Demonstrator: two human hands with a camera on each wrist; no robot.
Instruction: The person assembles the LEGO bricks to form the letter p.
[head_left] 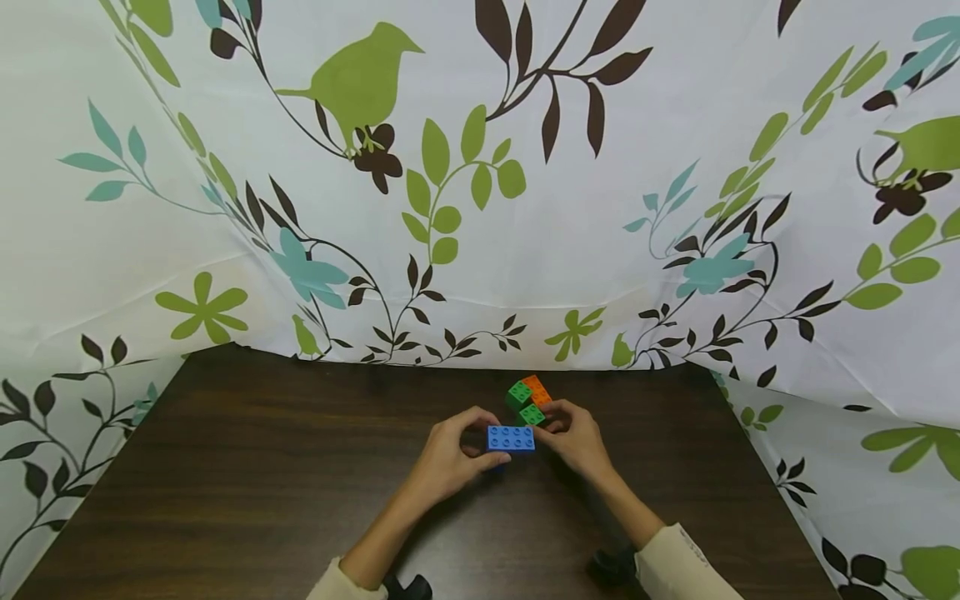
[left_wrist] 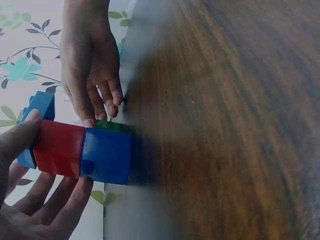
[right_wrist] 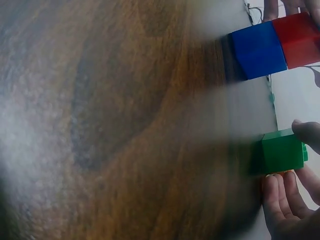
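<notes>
My left hand (head_left: 447, 452) grips an upright stack: a light blue eight-stud toy brick (head_left: 511, 438) on top, a red brick (left_wrist: 60, 149) in the middle, a dark blue brick (left_wrist: 106, 156) at the bottom. Thumb and fingers lie on opposite sides of the stack. My right hand (head_left: 576, 437) pinches a small green brick (right_wrist: 283, 151) close to the tabletop, thumb on one side and fingers on the other. Just beyond it stand a second green brick (head_left: 518, 395) and an orange brick (head_left: 536, 390), whose near end the right fingers partly cover.
Both hands work over a dark wooden table (head_left: 300, 450). A white cloth (head_left: 570, 225) printed with leaves and birds hangs behind the table's back edge and along its sides. Black straps (head_left: 408, 587) show under the wrists.
</notes>
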